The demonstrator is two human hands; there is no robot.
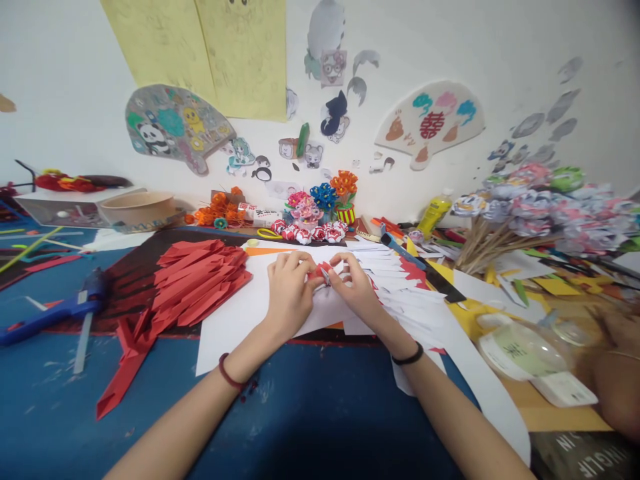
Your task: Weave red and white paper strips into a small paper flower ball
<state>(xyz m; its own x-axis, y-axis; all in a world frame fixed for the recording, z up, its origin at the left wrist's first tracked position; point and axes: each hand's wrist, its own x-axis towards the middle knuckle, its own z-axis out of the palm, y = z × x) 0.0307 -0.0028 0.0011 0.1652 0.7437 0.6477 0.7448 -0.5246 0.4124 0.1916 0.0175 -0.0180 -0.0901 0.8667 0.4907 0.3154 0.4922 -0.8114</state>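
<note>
You had the small red-and-white paper piece [325, 271] between both hands, over the white sheet [227, 330], just past the middle of the blue table [310, 400]. Grip: narrow on both sides. Your left hand [294, 287] pinched it from 9 o'clock, your right hand [356, 290] from 3 o'clock, thumbs and fingers nearly meeting. A greyish sliver showed there, too small to identify.

Handling, judged by eye: thin folded paper, so very light, a bit stiff along creases, soft at loose edges. Probably not slippery, but easy to crush, tear or unfold. Best hold looked like light fingertip pressure on the thick, layered folds, one hand steadying; points and single-layer edges were poor spots.

Around your hands: red folded strips [200, 280] piled at 9 o'clock, white folded strips [407, 303] fanned out at 3 o'clock, blue glue gun [75, 307] farther off at 9 o'clock, paper flowers [305, 212] at 12 o'clock, yellow bottle [436, 213] near 2 o'clock.
</note>
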